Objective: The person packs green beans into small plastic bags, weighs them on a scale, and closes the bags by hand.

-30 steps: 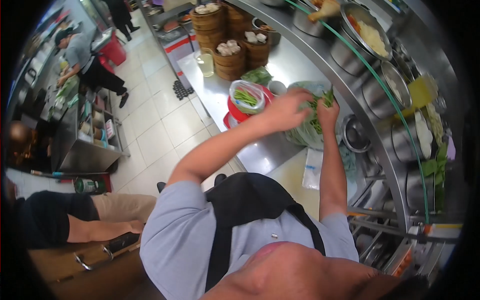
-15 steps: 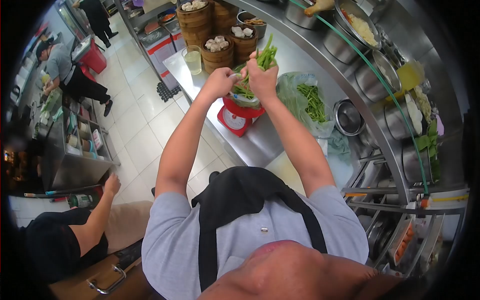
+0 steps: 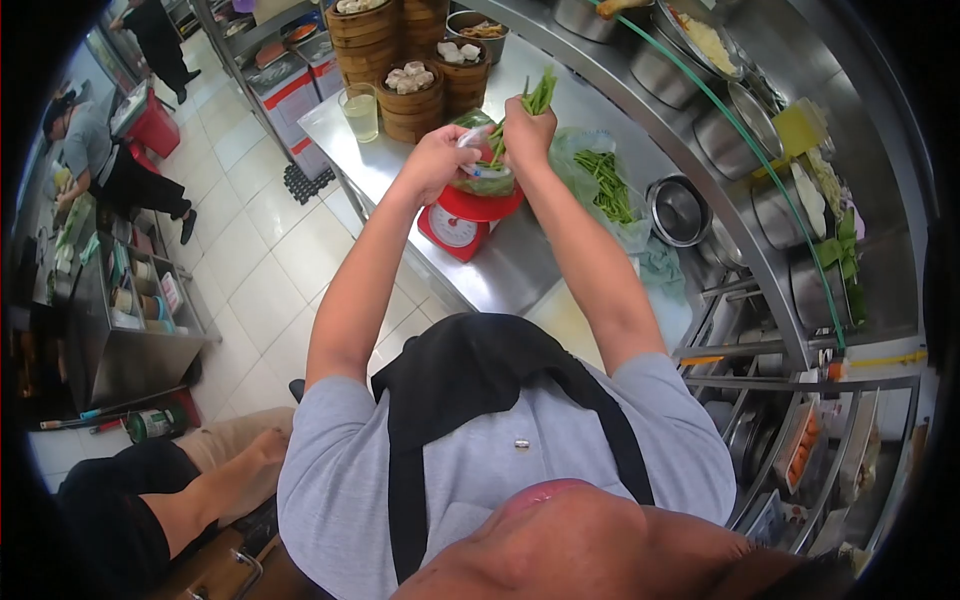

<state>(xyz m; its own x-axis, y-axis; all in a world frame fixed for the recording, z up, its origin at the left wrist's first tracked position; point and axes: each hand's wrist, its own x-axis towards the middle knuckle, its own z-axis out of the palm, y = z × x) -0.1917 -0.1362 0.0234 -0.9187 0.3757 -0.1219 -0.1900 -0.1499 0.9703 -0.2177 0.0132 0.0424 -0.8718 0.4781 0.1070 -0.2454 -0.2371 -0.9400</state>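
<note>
My left hand (image 3: 440,163) pinches the rim of a clear plastic bag (image 3: 488,186), which holds green vegetables and sits on the red pan of a dial kitchen scale (image 3: 453,232). In my right hand (image 3: 528,132) is a bunch of long green vegetable stalks (image 3: 541,92). Their upper ends stick out above the fist, and the lower ends reach down at the bag's mouth. To the right of my right hand, more cut green stalks (image 3: 606,185) lie in a larger open plastic bag (image 3: 567,150) on the steel table.
Bamboo steamers (image 3: 411,103) with dumplings and a glass of pale liquid (image 3: 360,112) stand at the table's far left. A metal bowl (image 3: 679,210) sits to the right, below a steel shelf with several pots (image 3: 737,125). Another person's arm (image 3: 235,485) is close on my left.
The right hand with the stalks has tilted, and their lower ends now point into the mouth of the small bag. My left hand still grips its rim. The whole view has shifted slightly.
</note>
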